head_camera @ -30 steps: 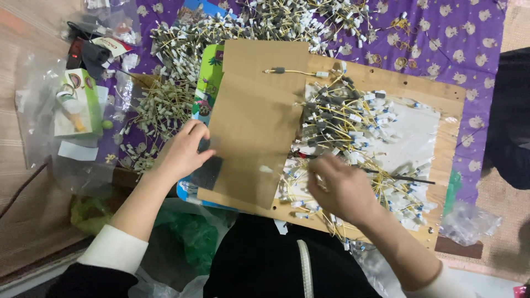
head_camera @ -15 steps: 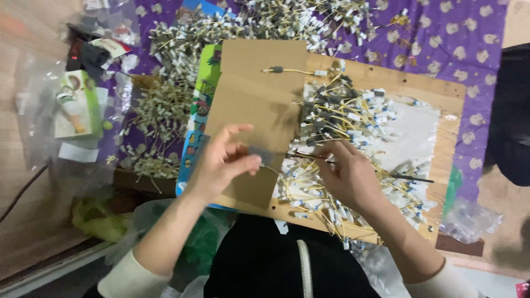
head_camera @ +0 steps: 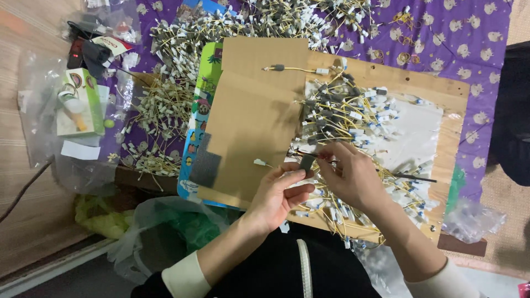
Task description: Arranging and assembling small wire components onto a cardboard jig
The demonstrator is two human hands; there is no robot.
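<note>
Nearest the camera, both forearms in cream-cuffed sleeves rise from a dark lap toward the wooden board (head_camera: 450, 94), which serves as the landmark here. The left hand (head_camera: 279, 193) sits at the board's near-left edge, its grip closed with thumb and fingers pinching a small dark grey sleeve piece (head_camera: 306, 163) held upright at the fingertips. The right hand (head_camera: 353, 176) is just beside it, over the board's near middle, its grip clenched on a thin dark rod (head_camera: 411, 177) that runs out to the right across the board; its fingertips meet the grey piece from the right, so the piece lies between the two grips, touching both.

Under and beyond the hands, a heap of yellow wires with white and grey end caps (head_camera: 348, 118) covers the board's centre on a clear plastic sheet (head_camera: 414, 135). A plain cardboard sheet (head_camera: 254, 116) overlaps the board's left part, with one single yellow wire (head_camera: 295, 69) lying at its far edge. Left of the board, a colourful printed box (head_camera: 201, 110) peeks from under the cardboard. Farther left lie more bundled wires (head_camera: 163, 118) and a green-and-white carton (head_camera: 80, 102) in clear bags. Beyond the board, a purple patterned cloth (head_camera: 469, 33) carries another spread of wires (head_camera: 287, 19).
</note>
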